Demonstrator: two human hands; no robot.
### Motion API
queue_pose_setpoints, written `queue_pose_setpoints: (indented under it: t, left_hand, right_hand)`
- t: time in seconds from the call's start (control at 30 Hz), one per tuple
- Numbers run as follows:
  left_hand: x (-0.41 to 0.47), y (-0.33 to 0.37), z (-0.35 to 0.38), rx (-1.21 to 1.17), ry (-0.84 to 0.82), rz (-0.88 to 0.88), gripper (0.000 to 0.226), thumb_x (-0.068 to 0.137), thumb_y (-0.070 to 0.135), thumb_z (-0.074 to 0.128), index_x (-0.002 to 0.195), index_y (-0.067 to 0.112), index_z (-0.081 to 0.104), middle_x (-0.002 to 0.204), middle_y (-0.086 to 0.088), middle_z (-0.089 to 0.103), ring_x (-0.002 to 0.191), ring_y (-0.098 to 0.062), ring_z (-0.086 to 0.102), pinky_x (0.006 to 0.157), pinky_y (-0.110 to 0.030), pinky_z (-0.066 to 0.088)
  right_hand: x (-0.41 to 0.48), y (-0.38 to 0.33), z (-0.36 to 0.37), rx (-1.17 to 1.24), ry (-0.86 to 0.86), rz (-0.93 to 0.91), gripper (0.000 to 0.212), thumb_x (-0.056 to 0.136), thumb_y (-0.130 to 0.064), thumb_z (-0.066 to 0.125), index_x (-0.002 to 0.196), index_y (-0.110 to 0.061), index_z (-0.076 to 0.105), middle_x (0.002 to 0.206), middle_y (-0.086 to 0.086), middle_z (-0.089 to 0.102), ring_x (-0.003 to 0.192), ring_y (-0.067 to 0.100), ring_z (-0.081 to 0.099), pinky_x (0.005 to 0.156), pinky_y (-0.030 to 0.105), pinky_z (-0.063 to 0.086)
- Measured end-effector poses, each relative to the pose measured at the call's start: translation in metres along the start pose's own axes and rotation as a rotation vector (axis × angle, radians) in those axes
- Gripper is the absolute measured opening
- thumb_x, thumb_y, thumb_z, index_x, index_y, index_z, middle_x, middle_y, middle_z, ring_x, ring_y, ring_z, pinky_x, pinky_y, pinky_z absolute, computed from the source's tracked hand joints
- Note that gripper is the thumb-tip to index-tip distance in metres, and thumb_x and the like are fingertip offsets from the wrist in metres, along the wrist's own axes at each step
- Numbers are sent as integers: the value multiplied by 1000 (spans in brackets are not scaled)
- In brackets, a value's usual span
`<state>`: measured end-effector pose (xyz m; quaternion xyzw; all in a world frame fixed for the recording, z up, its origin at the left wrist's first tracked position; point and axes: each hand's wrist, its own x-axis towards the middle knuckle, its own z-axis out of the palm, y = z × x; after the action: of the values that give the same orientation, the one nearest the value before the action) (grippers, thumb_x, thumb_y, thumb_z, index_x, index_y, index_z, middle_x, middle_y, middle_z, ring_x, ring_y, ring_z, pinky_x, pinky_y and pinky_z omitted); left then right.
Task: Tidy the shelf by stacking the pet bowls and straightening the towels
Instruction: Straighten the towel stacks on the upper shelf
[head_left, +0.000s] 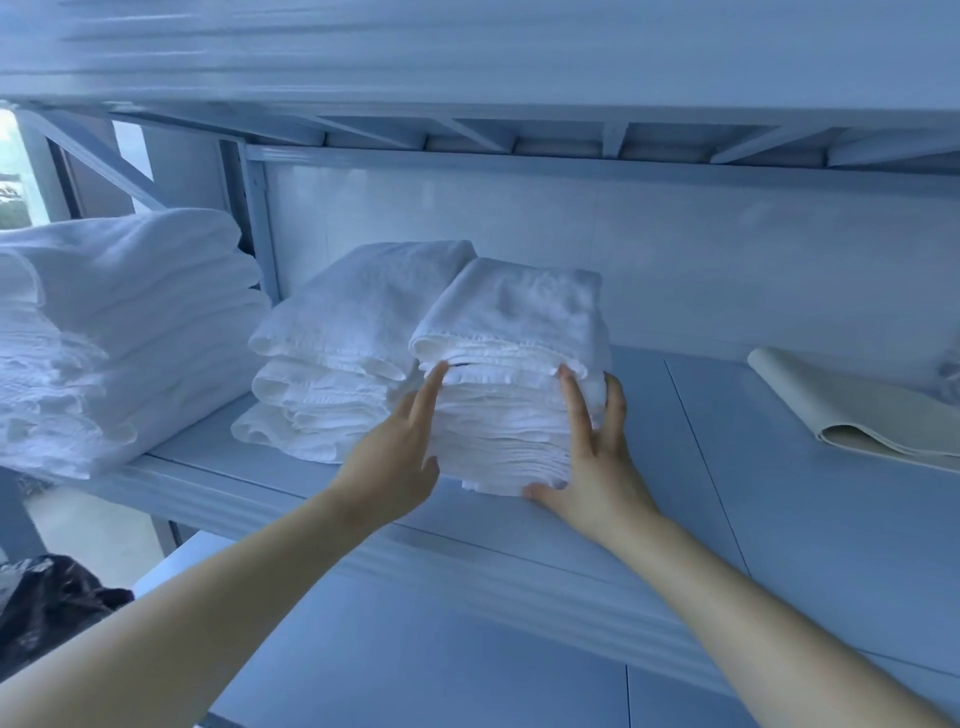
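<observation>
Towels (511, 374) white fluffy terry cloth; shelf (779, 467) smooth painted metal, slight sheen.

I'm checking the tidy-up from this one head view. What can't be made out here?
- Pet bowls: none in view; any would lie outside the frame.
- Back of the towel stack: hidden by its own front and both hands, left hand, right hand.
- Large towel pile: cut off by the left edge.
- Beige folded sheet: cut off by the right edge.
- Upper shelf: blurred.
</observation>
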<state>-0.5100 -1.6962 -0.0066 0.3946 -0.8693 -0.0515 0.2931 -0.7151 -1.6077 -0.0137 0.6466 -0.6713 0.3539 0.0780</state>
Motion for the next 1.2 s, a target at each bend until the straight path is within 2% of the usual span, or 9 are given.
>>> queue_pose_setpoints:
  t: [0.13,0.3,0.4,0.47,0.6,0.73,0.9,1.03,1.2]
  left_hand:
    - [-5,-9,-19,42,48,60,77,82,20,56,140,40,11,139,9,37,81,-20,63,57,-40,54]
    - [-1,-31,-53,130,238,201,53,78,16,61,126,31,45,122,7,51,88,-18,59,49,-23,38]
    - [4,-58,-70,220,281,178,55,75,17,65,124,30,47,127,6,46,105,-18,51,51,-25,41]
    - [5,-79,-76,289,264,144,62,71,20,69,128,28,46,136,1,39,118,-24,43,69,-37,50]
    - [4,-115,-77,383,145,34,87,67,37,72,140,36,25,150,-2,12,135,-28,14,96,-48,36]
    - [8,-129,-68,393,114,22,92,69,50,69,143,41,14,151,-4,5,139,-30,5,94,-50,42]
    - [21,-136,-63,406,115,141,102,63,34,78,143,37,15,155,-6,11,139,-39,11,90,-54,45]
    - [34,-136,-60,385,116,143,104,56,21,84,140,36,24,150,-9,24,125,-43,28,66,-45,56]
    - [40,-139,-59,314,211,194,88,59,-11,62,126,36,32,136,-8,43,107,-42,41,45,-32,49]
  right_hand:
    - [-2,-22,-7,-203,91,57,127,54,-63,75,137,-48,-20,148,-2,-23,137,33,10,104,53,33]
    - [20,-67,-7,-297,203,-45,107,57,-67,70,140,-33,13,151,1,-5,141,34,7,101,70,15]
    - [36,-93,5,-343,172,-165,96,61,-60,73,138,-26,29,153,8,14,142,32,10,103,70,7]
    - [45,-109,18,-378,111,-246,88,66,-55,72,138,-23,34,152,9,20,142,31,11,107,65,-1]
    - [62,-135,47,-455,-7,-368,79,76,-48,65,141,-22,27,154,9,12,144,26,0,101,48,-31]
    - [76,-152,70,-582,-68,-356,92,76,-43,65,146,-22,10,153,14,-1,143,29,2,98,47,-32]
    - [86,-154,84,-717,-52,-308,103,76,-39,68,146,-16,-5,152,23,-5,142,35,6,100,52,-26]
    - [86,-152,92,-747,-56,-291,109,75,-34,72,145,-10,-8,152,26,-5,141,38,9,101,50,-26]
    - [89,-151,99,-738,-80,-289,99,76,-22,71,145,-8,2,152,26,0,140,40,14,104,41,-22]
